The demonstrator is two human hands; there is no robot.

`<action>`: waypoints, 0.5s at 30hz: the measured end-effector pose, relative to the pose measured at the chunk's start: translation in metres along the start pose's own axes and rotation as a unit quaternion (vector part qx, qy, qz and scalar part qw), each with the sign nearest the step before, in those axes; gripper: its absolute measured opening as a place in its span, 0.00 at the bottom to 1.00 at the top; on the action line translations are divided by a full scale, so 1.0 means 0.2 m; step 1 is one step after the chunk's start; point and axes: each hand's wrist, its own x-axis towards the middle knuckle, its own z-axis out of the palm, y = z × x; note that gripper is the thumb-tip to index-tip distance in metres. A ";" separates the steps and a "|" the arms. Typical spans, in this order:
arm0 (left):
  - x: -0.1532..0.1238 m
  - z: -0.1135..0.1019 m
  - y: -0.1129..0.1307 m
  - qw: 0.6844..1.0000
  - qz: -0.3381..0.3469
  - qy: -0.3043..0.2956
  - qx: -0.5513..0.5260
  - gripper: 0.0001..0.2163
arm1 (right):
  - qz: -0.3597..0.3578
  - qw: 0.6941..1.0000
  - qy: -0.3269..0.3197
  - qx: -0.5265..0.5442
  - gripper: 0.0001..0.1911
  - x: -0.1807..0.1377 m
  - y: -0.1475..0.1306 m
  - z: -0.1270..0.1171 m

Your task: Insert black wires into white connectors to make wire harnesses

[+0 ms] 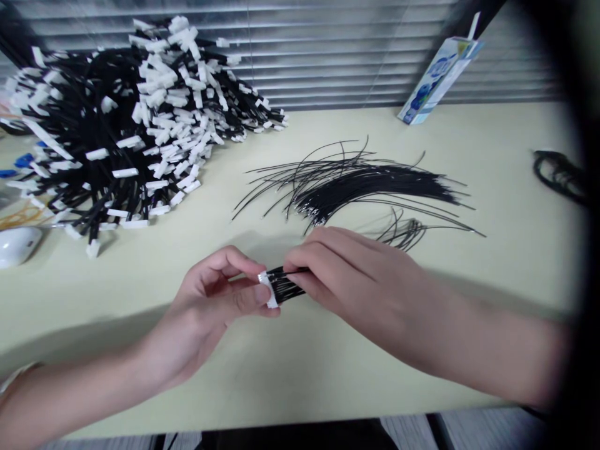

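My left hand (220,297) is closed, pinching a small white connector (269,289) between thumb and fingers. Several thin black wires (287,284) run out of the connector to the right. My right hand (356,278) is closed around those wires, fingertips right next to the connector. Both hands hover just above the pale table (290,369), near its front edge. Just behind my right hand lies a loose fan of black wires (365,184).
A big heap of black wire harnesses with white connectors (135,119) fills the back left. A white mouse (16,245) lies at the left edge. A blue-and-white carton (438,75) leans against the blinds. A black cable coil (560,175) sits far right.
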 end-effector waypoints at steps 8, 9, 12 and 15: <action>0.00 -0.01 0.00 1.000 0.005 -0.004 -0.002 0.06 | 0.023 1.000 0.011 0.003 0.08 0.00 0.00 0.00; 0.00 -0.01 0.00 1.000 0.003 -0.003 -0.002 0.06 | 0.022 1.000 0.007 0.004 0.08 0.00 0.00 0.00; 0.00 -0.01 0.00 1.000 0.003 -0.007 0.000 0.06 | 0.019 1.000 -0.006 0.010 0.08 0.01 -0.01 0.00; 0.00 -0.01 -0.01 1.000 0.007 -0.010 -0.002 0.06 | 0.021 1.000 0.001 0.017 0.07 0.01 -0.01 0.01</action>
